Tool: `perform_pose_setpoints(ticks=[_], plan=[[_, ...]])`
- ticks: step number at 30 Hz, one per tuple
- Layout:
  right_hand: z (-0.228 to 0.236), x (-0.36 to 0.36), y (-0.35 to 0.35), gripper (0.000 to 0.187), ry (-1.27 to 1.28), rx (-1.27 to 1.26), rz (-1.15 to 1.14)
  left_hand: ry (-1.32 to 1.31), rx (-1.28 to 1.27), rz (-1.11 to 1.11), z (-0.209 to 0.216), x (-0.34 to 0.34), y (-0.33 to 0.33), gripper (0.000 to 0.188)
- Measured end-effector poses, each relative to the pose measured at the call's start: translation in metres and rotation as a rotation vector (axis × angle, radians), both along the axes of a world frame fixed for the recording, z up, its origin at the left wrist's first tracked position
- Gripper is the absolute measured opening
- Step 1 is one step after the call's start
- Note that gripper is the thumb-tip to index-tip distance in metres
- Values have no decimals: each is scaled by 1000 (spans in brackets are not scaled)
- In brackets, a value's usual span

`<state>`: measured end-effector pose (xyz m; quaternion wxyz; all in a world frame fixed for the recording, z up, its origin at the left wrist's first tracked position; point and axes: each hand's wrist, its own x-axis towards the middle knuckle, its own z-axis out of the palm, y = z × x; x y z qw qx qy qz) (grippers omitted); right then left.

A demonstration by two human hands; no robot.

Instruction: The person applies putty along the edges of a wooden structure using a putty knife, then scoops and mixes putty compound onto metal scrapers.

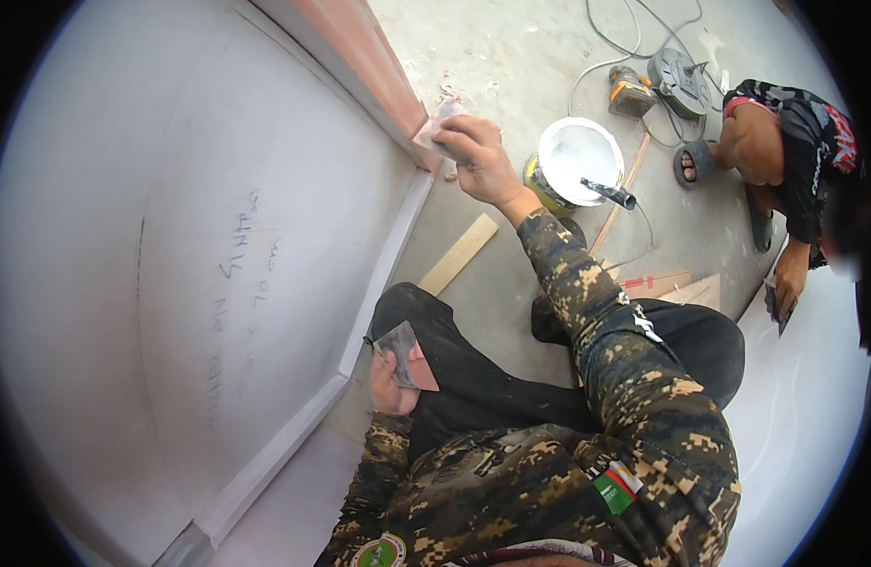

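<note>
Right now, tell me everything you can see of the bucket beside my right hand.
The bucket is round, with a white rim and a yellow-and-dark outer wall, and looks like plastic. It stands open and apparently upright on the grey floor, just right of your right hand in the picture. Its inside looks whitish; filling or coating, I can't tell. A dark, stick-like handle crosses the rim at its lower right.

We record a camouflage shirt (511, 482), lower centre: tan, brown, black; trousers (482, 369) black. Mid-frame, the lower sheet (399, 348) is grey and pink; the upper sheet (436, 131), top centre, pale pink. We note post (355, 47) reddish, top; panel (114, 246) greyish white, left; bucket (546, 182) white and yellow, upper right.
</note>
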<state>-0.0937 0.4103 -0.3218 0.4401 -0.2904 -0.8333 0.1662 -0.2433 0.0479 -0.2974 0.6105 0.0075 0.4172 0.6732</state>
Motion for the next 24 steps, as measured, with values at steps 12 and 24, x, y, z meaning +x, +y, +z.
perform_pose_setpoints(ticks=[12, 24], plan=[[20, -19, -32, 41, 144, 239, -20, -34, 52, 16, 7, -3, -17, 37], [183, -32, 6, 30, 319, 432, -58, -26, 42, 75, 11, -7, -3, 32]])
